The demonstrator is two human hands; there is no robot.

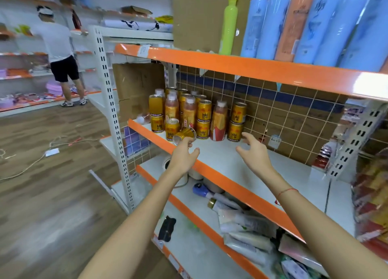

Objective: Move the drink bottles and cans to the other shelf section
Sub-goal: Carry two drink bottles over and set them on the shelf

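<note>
One tipped can (185, 134) at frame centre touches our left hand (184, 155), fingers loosely spread; our right hand (253, 153) hovers spread, empty. Rigid, slick, probably heavy: we'd wrap its sidewall.

White shelf (247, 163), orange front edge; gold cans (203, 119) and bottles (218, 121) clustered at left end, some cans stacked

Both arms outstretched; left hand (184, 155) loosely curled; right hand (255, 153) spread open.

Blue bottles (327, 22) above; distant person (58, 48)
</note>
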